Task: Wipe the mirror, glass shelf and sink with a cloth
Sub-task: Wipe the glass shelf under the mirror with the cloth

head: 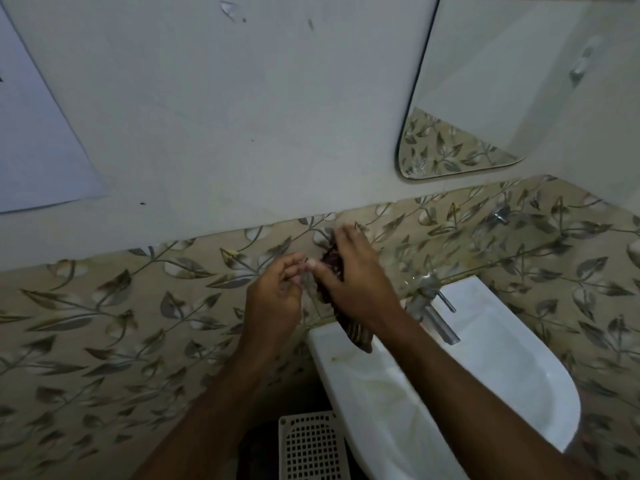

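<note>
My right hand (pixel 353 271) grips a dark maroon striped cloth (pixel 358 332), whose loose end hangs over the back left corner of the white sink (pixel 512 375). My left hand (pixel 277 289) is just left of it, fingers pinched at the cloth's edge near my right thumb. Both hands are in front of the leaf-patterned tiled wall. The mirror (pixel 502 98) hangs at the upper right. A glass shelf (pixel 502 247) runs along the wall above the sink, nearly transparent.
A chrome tap (pixel 436 313) stands at the back of the sink, close to my right wrist. A white perforated plastic basket (pixel 311 448) sits on the floor left of the sink. A sheet of paper (pixel 38 140) is stuck on the wall at left.
</note>
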`<state>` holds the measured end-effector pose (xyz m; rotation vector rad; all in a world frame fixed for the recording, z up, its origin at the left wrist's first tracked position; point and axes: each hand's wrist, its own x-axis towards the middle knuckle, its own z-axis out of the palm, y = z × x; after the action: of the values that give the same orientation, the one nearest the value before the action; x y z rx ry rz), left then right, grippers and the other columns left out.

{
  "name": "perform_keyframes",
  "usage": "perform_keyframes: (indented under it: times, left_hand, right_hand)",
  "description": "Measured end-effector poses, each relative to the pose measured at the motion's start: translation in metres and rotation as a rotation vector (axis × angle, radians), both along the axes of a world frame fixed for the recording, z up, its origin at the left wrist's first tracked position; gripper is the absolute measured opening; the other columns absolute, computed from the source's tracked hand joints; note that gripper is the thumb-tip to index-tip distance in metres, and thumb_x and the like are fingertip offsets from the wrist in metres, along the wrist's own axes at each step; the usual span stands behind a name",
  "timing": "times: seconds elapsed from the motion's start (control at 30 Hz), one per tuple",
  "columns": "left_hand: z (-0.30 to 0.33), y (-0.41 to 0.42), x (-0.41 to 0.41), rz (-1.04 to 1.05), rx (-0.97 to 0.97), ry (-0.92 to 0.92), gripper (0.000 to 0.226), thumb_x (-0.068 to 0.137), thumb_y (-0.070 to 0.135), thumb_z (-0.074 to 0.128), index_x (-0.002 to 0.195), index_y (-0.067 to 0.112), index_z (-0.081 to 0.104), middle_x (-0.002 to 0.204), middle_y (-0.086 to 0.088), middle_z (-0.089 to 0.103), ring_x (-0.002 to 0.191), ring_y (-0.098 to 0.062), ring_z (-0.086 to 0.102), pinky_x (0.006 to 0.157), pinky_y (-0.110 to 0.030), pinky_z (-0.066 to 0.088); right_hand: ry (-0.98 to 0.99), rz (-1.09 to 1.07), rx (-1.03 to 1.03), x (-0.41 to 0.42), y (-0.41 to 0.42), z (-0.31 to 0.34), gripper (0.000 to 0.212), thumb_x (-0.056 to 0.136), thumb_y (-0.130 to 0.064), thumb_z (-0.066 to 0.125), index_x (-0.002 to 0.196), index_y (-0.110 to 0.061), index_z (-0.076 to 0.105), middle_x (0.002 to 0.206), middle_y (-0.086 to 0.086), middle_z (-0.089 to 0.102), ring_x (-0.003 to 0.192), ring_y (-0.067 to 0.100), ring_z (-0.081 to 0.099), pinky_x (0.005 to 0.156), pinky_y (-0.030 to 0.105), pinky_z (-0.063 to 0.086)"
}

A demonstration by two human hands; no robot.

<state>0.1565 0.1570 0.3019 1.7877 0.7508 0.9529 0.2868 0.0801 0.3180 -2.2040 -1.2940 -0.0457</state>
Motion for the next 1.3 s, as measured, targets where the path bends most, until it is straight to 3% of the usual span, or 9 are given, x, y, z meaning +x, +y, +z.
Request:
perform_keyframes:
  times: [0.1,0.23,0.4,0.63,0.73,0.83,1.0,1.17,1.3]
  left_hand:
    - [-0.005,-0.003,-0.004,0.101,-0.068,-0.007,0.038,0.093,0.000,0.053,0.120,0.025,0.064,0.111,0.012,0.069,0.101,0.002,0.065,0.077,-0.004,0.048]
    - [-0.010,-0.008,0.001,0.069,0.231,0.183,0.029,0.094,0.012,0.050,0.117,0.021,0.065,0.116,0.004,0.061,0.109,-0.015,0.056,0.093,-0.025,0.043]
    - [-0.006,-0.011,0.025,-0.149,0.540,0.310,0.035,0.104,0.023,0.044,0.133,0.008,0.058,0.130,-0.009,0.059,0.119,-0.024,0.051,0.102,-0.033,0.038]
    - [-0.003,-0.010,0.034,-0.082,0.445,0.177,0.032,0.099,0.009,0.046,0.128,0.010,0.060,0.126,-0.006,0.057,0.118,-0.022,0.051,0.104,-0.037,0.042]
    - [-0.001,-0.005,0.024,0.003,0.441,0.134,0.032,0.097,0.004,0.047,0.123,0.011,0.062,0.125,-0.004,0.057,0.119,-0.018,0.050,0.104,-0.030,0.040]
    - [0.001,0.000,0.016,0.069,0.364,0.133,0.031,0.095,0.002,0.048,0.118,0.011,0.066,0.119,-0.003,0.062,0.118,-0.019,0.053,0.103,-0.033,0.043]
    - [0.002,-0.003,0.014,0.144,0.249,0.130,0.031,0.098,0.003,0.044,0.120,0.011,0.064,0.124,-0.004,0.060,0.120,-0.020,0.053,0.104,-0.034,0.044]
    - [0.004,-0.007,0.012,0.132,0.239,0.122,0.030,0.098,0.003,0.044,0.120,0.008,0.064,0.123,-0.007,0.060,0.119,-0.023,0.053,0.103,-0.039,0.045]
    - [0.001,-0.008,0.003,0.142,0.232,0.133,0.032,0.098,0.004,0.045,0.122,0.012,0.063,0.124,-0.004,0.060,0.121,-0.020,0.054,0.105,-0.039,0.045]
  right_hand:
    - [-0.178,-0.034,-0.179,-0.028,0.011,-0.028,0.083,0.095,-0.069,0.022,0.158,-0.015,0.016,0.166,0.017,0.011,0.153,0.034,0.007,0.125,0.048,0.012]
    - [-0.132,0.065,-0.063,-0.023,0.007,-0.033,0.067,0.102,-0.048,0.034,0.158,-0.014,0.017,0.163,0.008,0.026,0.151,0.028,0.021,0.123,0.051,0.020]
    - [-0.154,-0.111,-0.171,0.027,-0.021,-0.028,0.063,0.102,-0.054,0.033,0.155,-0.021,0.024,0.161,0.007,0.031,0.146,0.030,0.031,0.119,0.047,0.027]
    - [-0.130,0.065,-0.129,0.006,-0.018,-0.037,0.053,0.106,-0.038,0.027,0.152,-0.014,0.031,0.160,0.009,0.034,0.148,0.022,0.031,0.121,0.044,0.028]
    - [-0.071,-0.073,-0.171,0.034,-0.028,-0.031,0.056,0.106,-0.040,0.034,0.156,-0.022,0.022,0.165,0.004,0.020,0.147,0.027,0.030,0.119,0.043,0.026]
    - [-0.039,-0.144,-0.153,0.038,-0.026,-0.027,0.056,0.105,-0.037,0.037,0.157,-0.021,0.022,0.166,0.006,0.018,0.148,0.030,0.026,0.119,0.044,0.024]
    - [-0.155,0.061,-0.107,-0.015,-0.012,-0.039,0.054,0.105,-0.039,0.035,0.154,-0.017,0.030,0.161,0.010,0.031,0.149,0.027,0.028,0.121,0.041,0.022]
    - [-0.003,0.074,-0.114,0.000,0.001,-0.022,0.055,0.105,-0.035,0.042,0.156,-0.018,0.029,0.162,0.006,0.029,0.150,0.024,0.024,0.121,0.041,0.024]
    - [-0.065,0.134,-0.084,-0.016,-0.023,-0.031,0.052,0.105,-0.033,0.043,0.153,-0.017,0.033,0.158,0.006,0.038,0.146,0.022,0.033,0.119,0.037,0.027]
